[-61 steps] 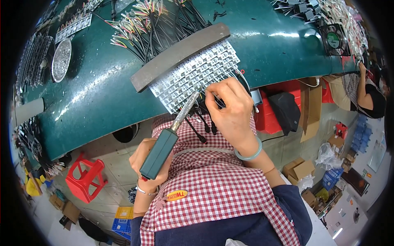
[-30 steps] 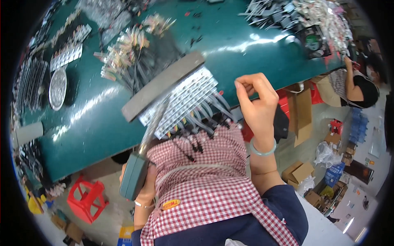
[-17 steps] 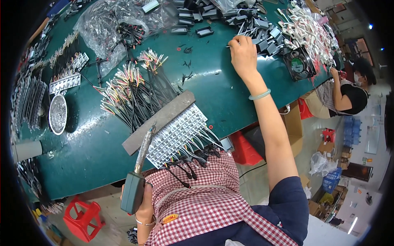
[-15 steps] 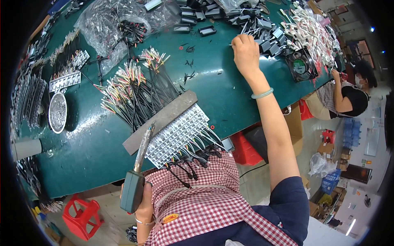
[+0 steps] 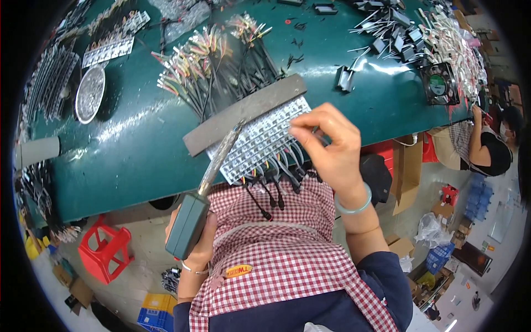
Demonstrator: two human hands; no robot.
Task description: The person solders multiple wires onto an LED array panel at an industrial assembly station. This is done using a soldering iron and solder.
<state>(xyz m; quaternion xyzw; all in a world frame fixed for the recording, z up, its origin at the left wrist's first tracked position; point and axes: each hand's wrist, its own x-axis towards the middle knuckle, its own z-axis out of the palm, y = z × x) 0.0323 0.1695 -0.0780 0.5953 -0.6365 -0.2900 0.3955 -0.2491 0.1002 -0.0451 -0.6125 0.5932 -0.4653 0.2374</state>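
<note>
My left hand (image 5: 205,243) is wrapped round the green handle of a soldering iron (image 5: 189,226). The iron's metal barrel slants up, its tip over the near edge of a flat grey bar (image 5: 221,126). Under that bar's near side lies a panel of small white circuit boards (image 5: 251,148), with short wires and black plugs along its front edge. My right hand (image 5: 338,145) is at the panel's right end, thumb and index finger pinched together; whatever they hold is too small to make out. Beyond the bar spreads a bundle of black cables with stripped coloured ends (image 5: 207,47).
A pale oval dish (image 5: 90,95) and another board strip (image 5: 108,52) stand at left. Black housings (image 5: 395,36), white-plugged wires (image 5: 451,41) and a fan (image 5: 438,84) lie at right, near a co-worker (image 5: 489,141). A red stool (image 5: 105,252) is on the floor.
My right hand has come back from the black housings at the far right to the board panel. One housing now lies apart from the pile. The iron stays in my left hand.
</note>
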